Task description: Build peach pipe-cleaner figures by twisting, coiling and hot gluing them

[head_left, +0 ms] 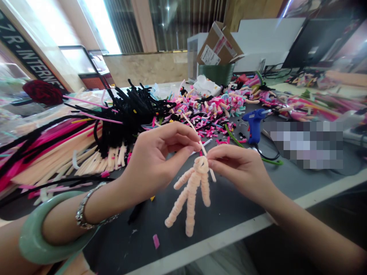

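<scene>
A peach pipe-cleaner figure (191, 196) with two arms, two legs and a looped top hangs upright between my hands, over the dark table. My left hand (163, 152), with a green bangle and a silver bracelet at the wrist, pinches a thin pale pipe cleaner (189, 123) between thumb and fingertips. That stem slants down past the figure's top loop, and its lower end sticks out beside the figure's shoulder. My right hand (241, 166) is closed at the loop's right side, with thumb and forefinger pressed on the pale stem there.
Black pipe cleaners (126, 110) and peach strips (57, 152) lie at left. A pile of small pink and multicoloured pieces (212, 107) spreads behind my hands. A blue glue gun (254, 126) stands at right. Behind are a cardboard box (219, 44) and a monitor (312, 44).
</scene>
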{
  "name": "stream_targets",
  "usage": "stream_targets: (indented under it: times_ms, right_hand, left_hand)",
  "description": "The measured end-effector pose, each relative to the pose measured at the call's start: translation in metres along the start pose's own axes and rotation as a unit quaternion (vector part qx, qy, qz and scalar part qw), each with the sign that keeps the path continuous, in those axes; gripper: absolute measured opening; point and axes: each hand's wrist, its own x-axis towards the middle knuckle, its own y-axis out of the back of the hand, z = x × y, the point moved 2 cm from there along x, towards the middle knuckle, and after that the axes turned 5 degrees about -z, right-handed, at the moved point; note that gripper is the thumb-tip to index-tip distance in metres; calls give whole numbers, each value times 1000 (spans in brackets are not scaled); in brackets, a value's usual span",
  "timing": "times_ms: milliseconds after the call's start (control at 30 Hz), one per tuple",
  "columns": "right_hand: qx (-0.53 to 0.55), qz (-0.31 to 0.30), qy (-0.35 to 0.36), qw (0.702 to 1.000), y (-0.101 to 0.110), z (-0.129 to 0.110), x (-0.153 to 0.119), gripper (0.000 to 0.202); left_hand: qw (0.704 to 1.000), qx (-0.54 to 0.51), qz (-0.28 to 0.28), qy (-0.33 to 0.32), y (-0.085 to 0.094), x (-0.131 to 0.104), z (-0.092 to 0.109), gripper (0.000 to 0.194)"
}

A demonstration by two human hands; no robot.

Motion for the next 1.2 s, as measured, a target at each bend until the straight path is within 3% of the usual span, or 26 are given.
stream_targets:
  times_ms: [300,833,967,1200]
  right_hand:
    - [10,-5,-1,1000,0,1,0,6]
    - [17,0,2,1000,0,-1,0,4]
    - [13,-2,0,1000,0,-1,0,5]
    - [6,1,10,1000,-1,0,1,4]
  left_hand:
    - [999,53,-5,-11,3,1,-6,19]
    - [997,76,-32,1,3,2,-5,10]
    - [995,95,-11,3,3,2,-8,3]
    - [992,127,2,4,4,4,-6,10]
